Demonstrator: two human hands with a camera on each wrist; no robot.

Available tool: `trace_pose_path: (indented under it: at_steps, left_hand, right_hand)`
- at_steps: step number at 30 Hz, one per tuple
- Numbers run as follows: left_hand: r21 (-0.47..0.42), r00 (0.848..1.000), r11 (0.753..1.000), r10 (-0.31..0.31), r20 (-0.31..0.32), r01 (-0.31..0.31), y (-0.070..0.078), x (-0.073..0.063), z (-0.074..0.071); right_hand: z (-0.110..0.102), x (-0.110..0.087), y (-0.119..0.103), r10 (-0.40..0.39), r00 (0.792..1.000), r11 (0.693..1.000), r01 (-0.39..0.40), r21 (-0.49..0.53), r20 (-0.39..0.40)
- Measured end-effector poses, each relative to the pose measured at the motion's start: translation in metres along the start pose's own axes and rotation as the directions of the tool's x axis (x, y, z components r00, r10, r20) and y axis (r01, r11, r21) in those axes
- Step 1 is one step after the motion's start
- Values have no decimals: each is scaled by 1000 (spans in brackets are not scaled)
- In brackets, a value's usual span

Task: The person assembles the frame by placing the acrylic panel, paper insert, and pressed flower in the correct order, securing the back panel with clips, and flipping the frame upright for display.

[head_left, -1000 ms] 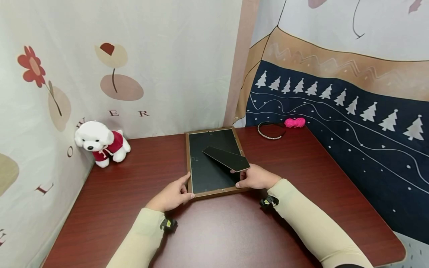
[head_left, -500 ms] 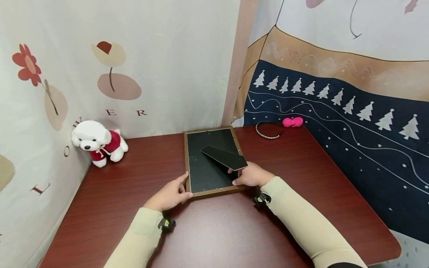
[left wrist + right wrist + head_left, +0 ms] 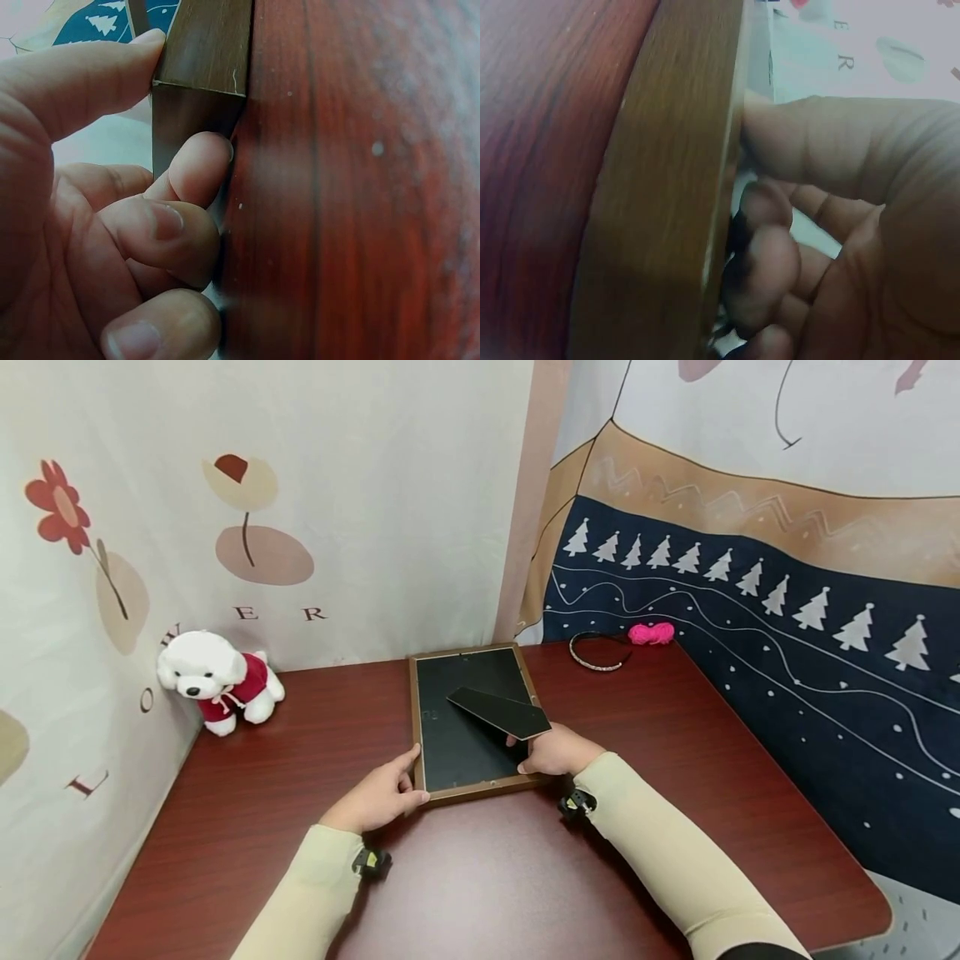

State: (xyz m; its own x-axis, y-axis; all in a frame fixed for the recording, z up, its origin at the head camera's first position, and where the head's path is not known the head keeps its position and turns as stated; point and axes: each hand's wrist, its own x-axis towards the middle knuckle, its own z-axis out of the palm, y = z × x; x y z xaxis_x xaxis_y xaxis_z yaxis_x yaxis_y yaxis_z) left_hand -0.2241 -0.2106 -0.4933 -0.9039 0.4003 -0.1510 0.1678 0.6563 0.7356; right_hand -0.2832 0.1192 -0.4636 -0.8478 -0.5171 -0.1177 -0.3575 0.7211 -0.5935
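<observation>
A brown wooden picture frame point(image 3: 472, 790) lies on the table with its black backing point(image 3: 459, 752) facing up. A black easel stand point(image 3: 501, 713) slants up from the backing. My left hand point(image 3: 375, 796) grips the near left corner, index finger along the side and thumb at the near edge; the left wrist view shows this wooden corner point(image 3: 199, 56) between the digits. Partly beneath the stand, my right hand point(image 3: 561, 750) is at the near right part of the frame. In the right wrist view its thumb and curled fingers point(image 3: 769, 262) meet the frame's inner edge; fingertip contact is partly hidden.
A white plush dog point(image 3: 217, 681) in a red top sits at the back left. Near the back right lie a headband point(image 3: 596, 666) and a pink yarn bundle point(image 3: 651, 633). Printed cloth hangs behind the reddish-brown table point(image 3: 465, 893) and along its sides.
The whole head view has shifted slightly, carrying everything a little to the left. Both hands keep their places on the frame, and the stand stays raised at about the same angle.
</observation>
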Motion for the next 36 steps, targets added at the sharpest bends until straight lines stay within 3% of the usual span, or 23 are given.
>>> trace_pose_path:
  at_steps: [9,16,21,31,36]
  left_hand:
    - [-2,1000,1000,-9,-3,9,-3,-1,-2]
    - [-2,1000,1000,-11,-3,11,-2,0,-1]
    - [-2,1000,1000,-11,-3,11,-2,0,1]
    - [-11,1000,1000,-5,-12,5,-2,0,0]
    - [0,1000,1000,-7,-12,7,-2,1,1]
  right_hand:
    - [1,2,-2,23,999,996,-26,-86,-27]
    - [-8,2,16,1,1000,992,-3,124,18]
    - [-20,6,32,-81,997,983,79,164,5]
    - [-35,12,46,122,991,970,-110,216,-46]
    - [-37,16,49,229,973,937,-219,272,-3]
